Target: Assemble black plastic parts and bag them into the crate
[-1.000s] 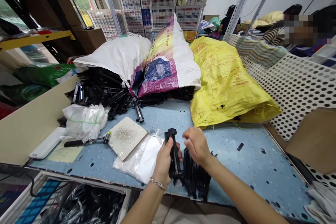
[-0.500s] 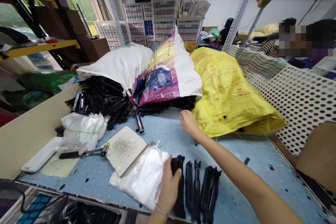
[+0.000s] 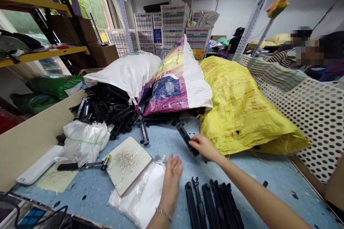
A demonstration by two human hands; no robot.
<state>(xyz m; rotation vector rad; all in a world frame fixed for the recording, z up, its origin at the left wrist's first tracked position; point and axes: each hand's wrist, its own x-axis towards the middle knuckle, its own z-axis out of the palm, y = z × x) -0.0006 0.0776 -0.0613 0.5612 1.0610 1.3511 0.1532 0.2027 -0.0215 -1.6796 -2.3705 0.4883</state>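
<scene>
– Hands, then: what have they got?
– My right hand [image 3: 204, 146] is closed on a black bar [image 3: 185, 136], which lies on the table at the mouth of the pink sack [image 3: 177, 86]. My left hand [image 3: 172, 173] is flat with the fingers together, holding nothing, at the edge of the white plastic bag [image 3: 139, 198].
– Any writing?
– Red print on the yellow sack [image 3: 242, 107], but it's too small for me to read.
– And the table?
– It has a blue speckled top [image 3: 268, 179]. Black pieces [image 3: 212, 204] lie in a row at its near edge, a perforated panel [image 3: 309, 114] closes off the right, and there's bare room in front of the yellow sack.
</scene>
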